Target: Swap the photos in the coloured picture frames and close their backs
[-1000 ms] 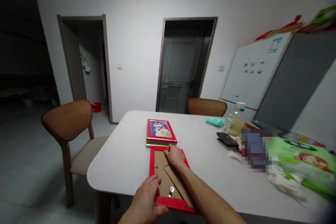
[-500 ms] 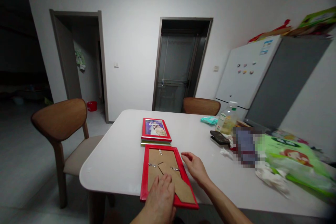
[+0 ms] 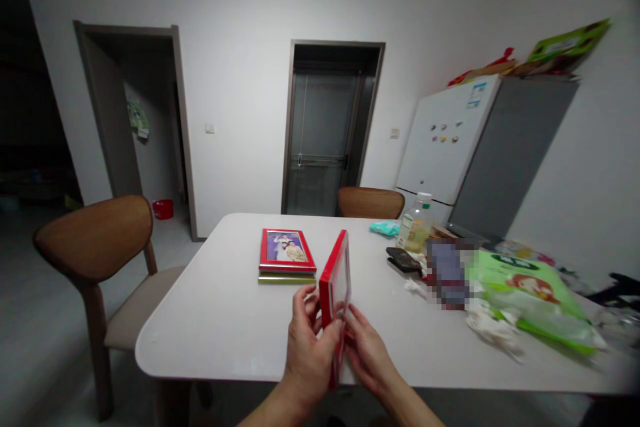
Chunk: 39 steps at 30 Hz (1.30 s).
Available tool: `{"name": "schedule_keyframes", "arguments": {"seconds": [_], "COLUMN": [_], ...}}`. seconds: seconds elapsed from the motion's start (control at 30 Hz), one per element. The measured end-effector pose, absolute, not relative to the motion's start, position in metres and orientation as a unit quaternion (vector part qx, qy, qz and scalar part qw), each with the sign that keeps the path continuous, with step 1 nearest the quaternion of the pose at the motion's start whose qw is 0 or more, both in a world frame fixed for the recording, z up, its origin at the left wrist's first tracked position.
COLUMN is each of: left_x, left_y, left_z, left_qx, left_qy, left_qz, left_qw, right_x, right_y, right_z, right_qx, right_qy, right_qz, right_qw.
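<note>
A red picture frame [image 3: 327, 293] stands nearly upright on its edge, close to the front of the white table [image 3: 215, 320]. My left hand [image 3: 311, 340] grips its near left side, thumb across the edge. Against the frame's right face lies my right hand [image 3: 367, 347], its fingers partly hidden behind the frame. Farther back, another red frame [image 3: 287, 267] with a photo of people rests face up on a stack with a greenish-gold edge below it.
To the right are a bottle [image 3: 416, 225], a black wallet-like item [image 3: 403, 260], crumpled tissues [image 3: 493, 328] and a green package [image 3: 535, 290]. Wooden chairs stand at the left [image 3: 100, 240] and behind the table [image 3: 371, 202].
The frame that lay back side up has been lifted and turned onto its edge. My left hand now grips it, and my right hand has come against its face. The view has shifted slightly.
</note>
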<state>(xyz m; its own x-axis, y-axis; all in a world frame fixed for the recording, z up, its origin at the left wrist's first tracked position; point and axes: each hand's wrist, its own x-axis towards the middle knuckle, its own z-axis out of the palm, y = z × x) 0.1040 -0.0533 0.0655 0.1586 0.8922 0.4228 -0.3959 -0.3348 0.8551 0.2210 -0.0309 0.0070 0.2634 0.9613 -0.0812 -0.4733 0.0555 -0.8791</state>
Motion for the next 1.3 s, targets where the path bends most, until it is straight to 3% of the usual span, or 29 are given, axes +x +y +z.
{"name": "schedule_keyframes", "arguments": {"seconds": [0.13, 0.33, 0.47, 0.73, 0.97, 1.3], "left_x": [0.108, 0.135, 0.149, 0.164, 0.126, 0.045], "left_y": [-0.031, -0.016, -0.017, -0.014, -0.001, 0.070], "left_z": [0.062, 0.020, 0.006, 0.003, 0.001, -0.009], "left_qx": [0.577, 0.695, 0.761, 0.792, 0.751, 0.546], "left_qy": [0.246, 0.380, 0.432, 0.449, 0.467, 0.558], "left_qz": [0.558, 0.425, 0.344, 0.280, 0.321, 0.463], "left_qw": [0.543, 0.438, 0.340, 0.306, 0.338, 0.419], "right_x": [0.285, 0.370, 0.390, 0.405, 0.346, 0.192], "right_y": [-0.021, 0.006, 0.017, 0.029, 0.042, 0.106], "right_z": [0.011, 0.010, 0.004, -0.004, 0.011, 0.024], "right_qx": [-0.553, -0.761, -0.786, -0.796, -0.743, -0.588], "right_qy": [-0.293, -0.451, -0.502, -0.541, -0.622, -0.777], "right_qz": [0.447, 0.199, 0.122, 0.064, -0.065, -0.072], "right_qw": [0.639, 0.423, 0.340, 0.264, 0.238, 0.213]}}
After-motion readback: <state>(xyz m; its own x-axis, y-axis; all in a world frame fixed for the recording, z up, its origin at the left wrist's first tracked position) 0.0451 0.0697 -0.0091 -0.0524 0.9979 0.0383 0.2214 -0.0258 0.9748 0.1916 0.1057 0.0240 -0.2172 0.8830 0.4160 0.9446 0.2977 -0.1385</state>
